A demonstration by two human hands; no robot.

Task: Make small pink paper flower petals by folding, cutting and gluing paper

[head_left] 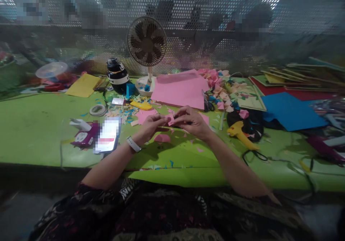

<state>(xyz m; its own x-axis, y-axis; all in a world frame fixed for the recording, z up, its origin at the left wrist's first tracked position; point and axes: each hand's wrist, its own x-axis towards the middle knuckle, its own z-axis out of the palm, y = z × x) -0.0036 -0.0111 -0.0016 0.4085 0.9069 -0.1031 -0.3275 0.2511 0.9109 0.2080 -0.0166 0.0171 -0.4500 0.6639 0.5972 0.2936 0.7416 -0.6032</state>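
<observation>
Between my two hands, just above the green table (151,158), is a small piece of pink paper (171,119). My left hand (153,123), with a white band on the wrist, pinches its left side. On the other side, the fingertips of my right hand (190,121) close on it too. Below them lies a pink paper offcut (162,138), with small pink scraps around it. A larger pink piece (144,115) sits behind my left hand. Farther back rests a big pink sheet (179,88), with dark-handled scissors (208,103) by its right edge.
A yellow hot glue gun (242,135) lies on a black round mat at right. To the left are a lit phone (108,135), a purple device (85,135) and a tape roll (97,110). Behind stand a fan (147,45), a black bottle (118,77) and heaped paper flowers (212,79).
</observation>
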